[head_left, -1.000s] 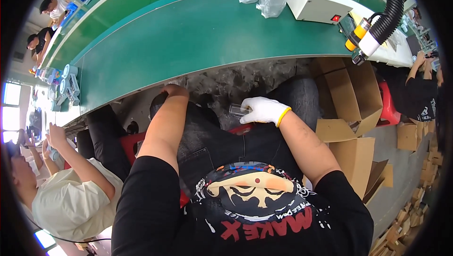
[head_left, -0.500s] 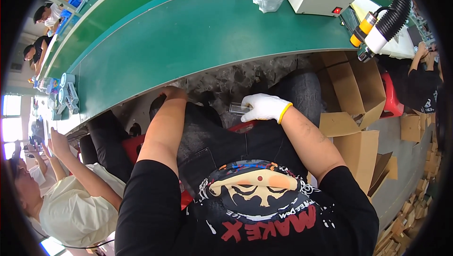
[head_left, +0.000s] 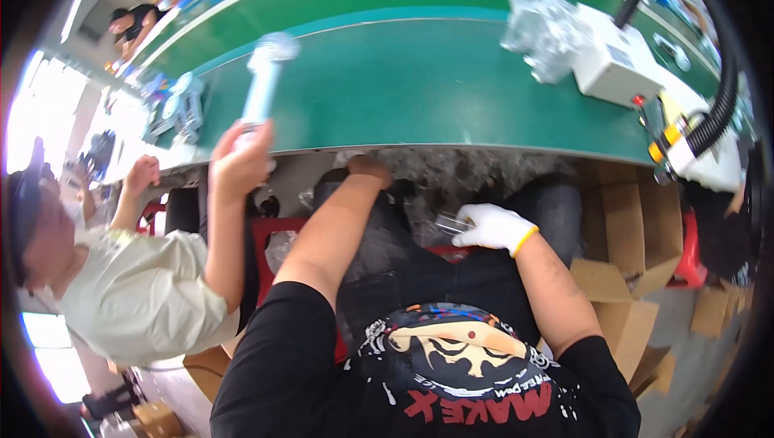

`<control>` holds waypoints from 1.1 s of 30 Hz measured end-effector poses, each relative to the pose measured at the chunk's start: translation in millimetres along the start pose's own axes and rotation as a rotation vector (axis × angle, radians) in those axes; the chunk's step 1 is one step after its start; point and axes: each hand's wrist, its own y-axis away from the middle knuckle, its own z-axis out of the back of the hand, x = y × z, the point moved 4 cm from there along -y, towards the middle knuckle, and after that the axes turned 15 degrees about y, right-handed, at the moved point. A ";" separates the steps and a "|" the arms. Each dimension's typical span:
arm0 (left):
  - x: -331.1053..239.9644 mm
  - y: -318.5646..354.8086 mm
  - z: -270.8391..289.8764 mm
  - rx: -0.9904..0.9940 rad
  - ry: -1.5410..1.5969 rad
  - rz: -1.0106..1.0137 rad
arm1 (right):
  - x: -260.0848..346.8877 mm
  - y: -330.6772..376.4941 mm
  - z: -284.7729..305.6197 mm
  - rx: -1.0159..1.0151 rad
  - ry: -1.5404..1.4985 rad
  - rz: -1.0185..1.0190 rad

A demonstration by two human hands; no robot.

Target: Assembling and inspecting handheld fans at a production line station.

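My right hand (head_left: 492, 227), in a white glove with a yellow cuff, pinches a small clear rectangular piece (head_left: 451, 223) with dark edges above my lap. What exactly the piece is, I cannot make out. My bare left hand (head_left: 371, 168) is low over my left thigh, just under the near edge of the green table (head_left: 387, 91). Its fingers are turned away and hidden. Crumpled clear plastic bags (head_left: 459, 170) lie below the table edge in front of both hands.
At left, a co-worker's hand (head_left: 240, 160) holds a blurred pale-blue and white device (head_left: 262, 79) over the table. A white box with a red switch (head_left: 617, 59), clear plastic wrap (head_left: 544, 35) and a black hose (head_left: 730, 59) stand right. Open cartons (head_left: 617, 220) sit beside my right leg.
The view has swung left, so the table and my arms appear farther right. The co-worker has brought the pale device over the table. My right hand still holds the clear piece.
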 end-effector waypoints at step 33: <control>93.3 247.9 292.3 -0.880 0.742 -0.639 | 5.4 8.3 11.6 0.056 -0.005 -0.086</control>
